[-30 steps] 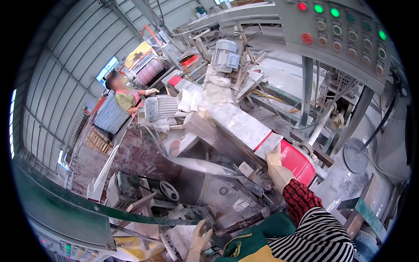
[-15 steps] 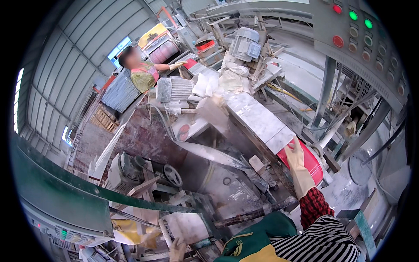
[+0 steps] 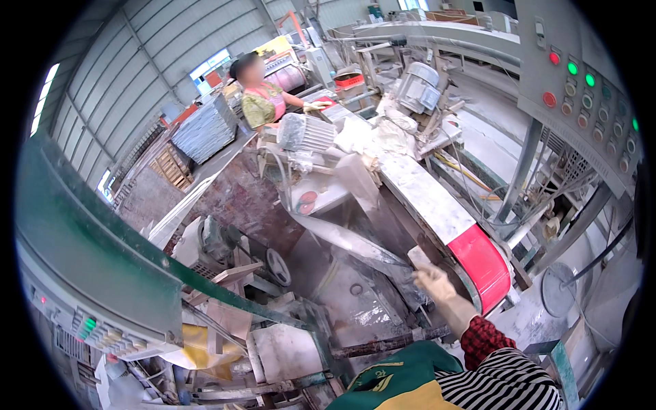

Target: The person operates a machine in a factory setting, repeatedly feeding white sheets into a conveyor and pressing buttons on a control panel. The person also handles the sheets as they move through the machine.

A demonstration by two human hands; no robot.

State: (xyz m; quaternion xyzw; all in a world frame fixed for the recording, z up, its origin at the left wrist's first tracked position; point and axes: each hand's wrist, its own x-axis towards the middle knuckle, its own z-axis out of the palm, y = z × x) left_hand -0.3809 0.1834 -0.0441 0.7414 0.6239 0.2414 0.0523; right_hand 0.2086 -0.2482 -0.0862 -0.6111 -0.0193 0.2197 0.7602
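Leaving the red belt [image 3: 482,263], the right hand [image 3: 437,283] now curls at a pale block [image 3: 418,256]; whether pinching, I cannot tell.

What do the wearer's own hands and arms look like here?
The right hand appears to wear a pale cream glove. Above it comes a red-and-black checked cuff, then a black-and-white striped sleeve. The left hand is out of view.

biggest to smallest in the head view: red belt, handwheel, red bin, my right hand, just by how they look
1. Red belt
2. Right hand
3. Handwheel
4. Red bin
The bin is farther off, so its true size is unsure.
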